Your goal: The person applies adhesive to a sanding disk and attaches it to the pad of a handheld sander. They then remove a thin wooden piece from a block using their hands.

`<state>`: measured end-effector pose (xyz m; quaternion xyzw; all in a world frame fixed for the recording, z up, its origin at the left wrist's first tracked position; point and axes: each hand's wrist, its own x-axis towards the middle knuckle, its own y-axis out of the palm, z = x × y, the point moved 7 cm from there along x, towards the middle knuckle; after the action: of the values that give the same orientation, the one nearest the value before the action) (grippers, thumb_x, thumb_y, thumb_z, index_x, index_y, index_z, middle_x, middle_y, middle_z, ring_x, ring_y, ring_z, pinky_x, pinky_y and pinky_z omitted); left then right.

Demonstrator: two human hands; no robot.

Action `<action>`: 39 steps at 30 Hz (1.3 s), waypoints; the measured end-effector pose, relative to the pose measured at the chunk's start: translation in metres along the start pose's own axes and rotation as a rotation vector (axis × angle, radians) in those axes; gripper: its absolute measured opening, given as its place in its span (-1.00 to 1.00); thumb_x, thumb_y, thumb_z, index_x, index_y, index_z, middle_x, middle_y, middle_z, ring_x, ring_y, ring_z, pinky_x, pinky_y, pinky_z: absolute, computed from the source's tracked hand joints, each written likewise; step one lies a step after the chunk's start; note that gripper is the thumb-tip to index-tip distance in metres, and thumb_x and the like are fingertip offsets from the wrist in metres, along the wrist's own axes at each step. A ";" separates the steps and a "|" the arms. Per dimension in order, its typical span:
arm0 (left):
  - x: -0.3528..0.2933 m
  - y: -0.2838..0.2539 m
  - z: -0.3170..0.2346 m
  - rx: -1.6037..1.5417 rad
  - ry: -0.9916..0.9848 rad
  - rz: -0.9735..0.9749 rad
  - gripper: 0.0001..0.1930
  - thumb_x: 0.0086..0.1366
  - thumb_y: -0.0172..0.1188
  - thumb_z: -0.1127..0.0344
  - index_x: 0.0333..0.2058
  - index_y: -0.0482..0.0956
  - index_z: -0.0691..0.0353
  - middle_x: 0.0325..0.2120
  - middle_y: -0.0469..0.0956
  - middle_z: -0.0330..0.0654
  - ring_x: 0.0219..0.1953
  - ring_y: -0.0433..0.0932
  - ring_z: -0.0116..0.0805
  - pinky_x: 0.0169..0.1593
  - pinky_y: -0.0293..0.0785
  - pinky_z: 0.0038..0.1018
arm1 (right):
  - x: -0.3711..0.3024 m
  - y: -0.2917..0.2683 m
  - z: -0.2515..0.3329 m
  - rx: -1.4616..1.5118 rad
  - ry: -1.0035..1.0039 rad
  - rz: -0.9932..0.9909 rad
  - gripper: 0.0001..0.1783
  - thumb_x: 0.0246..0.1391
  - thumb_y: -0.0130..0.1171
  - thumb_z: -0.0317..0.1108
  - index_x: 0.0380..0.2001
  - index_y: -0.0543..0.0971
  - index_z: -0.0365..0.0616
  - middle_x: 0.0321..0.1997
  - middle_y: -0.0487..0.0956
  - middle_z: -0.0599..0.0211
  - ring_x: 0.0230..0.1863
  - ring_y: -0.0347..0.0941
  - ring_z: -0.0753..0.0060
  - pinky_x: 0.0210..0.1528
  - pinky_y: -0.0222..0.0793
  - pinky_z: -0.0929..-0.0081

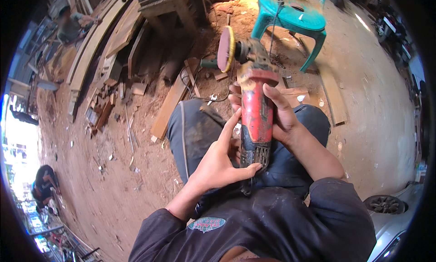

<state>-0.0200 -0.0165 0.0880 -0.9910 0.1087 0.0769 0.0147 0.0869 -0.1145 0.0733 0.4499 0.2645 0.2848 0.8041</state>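
Observation:
A worn red and black angle grinder [257, 110] is held upright above my lap, its head pointing away from me. On its head sits a round sanding disc [225, 49] with a yellow rim and a brownish-purple face, turned to the left. My left hand [222, 160] grips the black rear end of the body, thumb across the vents and fingers partly hidden behind it. My right hand [281, 114] wraps the red upper body from the right, thumb along its side and fingertips showing at its left edge.
A green plastic stool [290, 17] stands ahead, a cable hanging over it. Long planks [97, 44] are stacked at the far left; a loose board [170, 110] lies by my left knee. Two people sit at the left. A car wheel [385, 205] shows at the lower right.

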 end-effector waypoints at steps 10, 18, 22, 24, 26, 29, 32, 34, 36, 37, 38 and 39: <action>0.063 -0.010 -0.071 0.601 0.107 0.012 -0.19 0.10 0.53 0.18 0.28 0.36 0.28 -0.49 0.69 -0.08 -0.43 0.69 -0.36 -0.28 0.58 -0.42 | -0.003 -0.012 0.065 -0.150 -0.221 0.149 -0.35 0.09 0.19 -0.04 0.14 0.37 -0.24 -0.03 0.57 -0.06 -0.07 0.64 -0.11 -0.04 0.65 -0.04; 0.136 -0.036 -0.125 0.591 0.752 -0.594 -0.64 0.14 0.50 0.34 -0.11 0.68 0.32 -0.21 0.69 -0.11 -0.10 0.63 -0.31 -0.04 0.51 -0.46 | 0.005 -0.057 0.060 -0.154 -0.145 0.003 -0.40 0.08 0.19 -0.02 0.03 0.51 -0.30 -0.15 0.64 0.04 -0.18 0.66 0.12 -0.08 0.63 0.21; 0.144 -0.035 -0.102 0.501 0.781 -0.608 -0.67 0.10 0.51 0.41 -0.14 0.69 0.35 -0.15 0.66 -0.07 -0.08 0.62 -0.28 0.04 0.49 -0.41 | 0.007 -0.065 0.053 -0.266 -0.088 -0.025 -0.33 0.07 0.14 0.03 0.12 0.47 -0.25 -0.11 0.63 0.09 -0.18 0.65 0.09 -0.06 0.60 0.08; 0.141 -0.037 -0.101 0.600 0.875 -0.631 -0.64 0.05 0.53 0.33 -0.16 0.71 0.31 -0.22 0.66 -0.08 -0.11 0.59 -0.17 -0.01 0.48 -0.34 | 0.007 -0.066 0.050 -0.265 -0.088 -0.029 -0.34 0.07 0.14 0.04 0.10 0.49 -0.26 -0.12 0.64 0.09 -0.18 0.65 0.10 -0.05 0.60 0.08; 0.136 -0.037 -0.102 0.633 0.917 -0.590 -0.60 0.03 0.53 0.31 -0.14 0.71 0.30 -0.21 0.65 -0.08 -0.09 0.58 -0.14 0.02 0.47 -0.32 | 0.008 -0.065 0.049 -0.243 -0.082 -0.022 -0.36 0.07 0.15 0.02 0.08 0.49 -0.27 -0.12 0.64 0.09 -0.19 0.66 0.11 -0.07 0.61 0.11; 0.138 -0.042 -0.088 0.555 0.903 -0.509 -0.54 0.07 0.46 0.30 -0.03 0.67 0.33 -0.15 0.62 -0.02 -0.05 0.56 -0.13 0.06 0.44 -0.30 | 0.013 -0.064 0.045 -0.187 -0.061 -0.018 -0.39 0.07 0.18 -0.01 0.06 0.50 -0.26 -0.12 0.65 0.09 -0.22 0.67 0.14 -0.12 0.65 0.15; 0.138 -0.043 -0.080 0.412 0.832 -0.429 -0.52 0.15 0.35 0.36 0.06 0.60 0.38 -0.09 0.59 0.06 -0.03 0.57 -0.14 0.10 0.43 -0.33 | 0.017 -0.058 0.043 -0.168 -0.065 -0.008 -0.38 0.08 0.17 0.01 0.06 0.50 -0.25 -0.12 0.65 0.10 -0.22 0.67 0.15 -0.11 0.65 0.14; 0.139 -0.053 -0.075 0.332 0.839 -0.412 -0.52 0.19 0.31 0.38 0.09 0.58 0.39 -0.08 0.60 0.05 0.01 0.57 -0.16 0.12 0.42 -0.33 | 0.021 -0.054 0.042 -0.151 -0.072 0.008 -0.38 0.08 0.16 0.01 0.08 0.49 -0.24 -0.13 0.65 0.10 -0.22 0.67 0.16 -0.10 0.64 0.14; 0.143 -0.060 -0.071 0.127 0.826 -0.411 -0.55 0.28 0.21 0.45 0.15 0.51 0.40 -0.06 0.60 0.01 0.06 0.57 -0.24 0.18 0.41 -0.36 | 0.024 -0.056 0.038 -0.149 -0.064 0.014 -0.36 0.07 0.16 0.01 0.09 0.48 -0.25 -0.14 0.64 0.10 -0.22 0.67 0.15 -0.11 0.64 0.15; 0.144 -0.061 -0.067 -0.030 0.748 -0.429 -0.59 0.35 0.17 0.48 0.16 0.49 0.40 -0.02 0.60 -0.05 0.07 0.55 -0.33 0.19 0.40 -0.42 | 0.025 -0.058 0.037 -0.149 -0.061 0.014 -0.36 0.07 0.16 0.00 0.09 0.47 -0.26 -0.15 0.64 0.09 -0.22 0.67 0.14 -0.11 0.64 0.15; 0.146 -0.062 -0.068 -0.050 0.733 -0.469 -0.63 0.36 0.19 0.47 0.13 0.52 0.40 -0.01 0.59 -0.06 0.06 0.55 -0.34 0.18 0.41 -0.43 | 0.025 -0.058 0.037 -0.197 -0.059 -0.004 -0.33 0.05 0.15 0.03 0.11 0.46 -0.24 -0.15 0.63 0.07 -0.23 0.66 0.11 -0.11 0.63 0.15; 0.147 -0.066 -0.068 -0.067 0.716 -0.510 -0.66 0.37 0.21 0.46 0.09 0.55 0.40 0.00 0.58 -0.08 0.05 0.55 -0.36 0.17 0.42 -0.45 | 0.024 -0.058 0.036 -0.242 -0.056 -0.020 -0.30 0.04 0.15 0.06 0.13 0.44 -0.22 -0.16 0.62 0.05 -0.24 0.65 0.08 -0.11 0.62 0.15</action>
<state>0.1457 0.0132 0.1330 -0.9502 -0.1439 -0.2741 -0.0373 0.1409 -0.1435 0.0347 0.3549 0.2102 0.2941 0.8622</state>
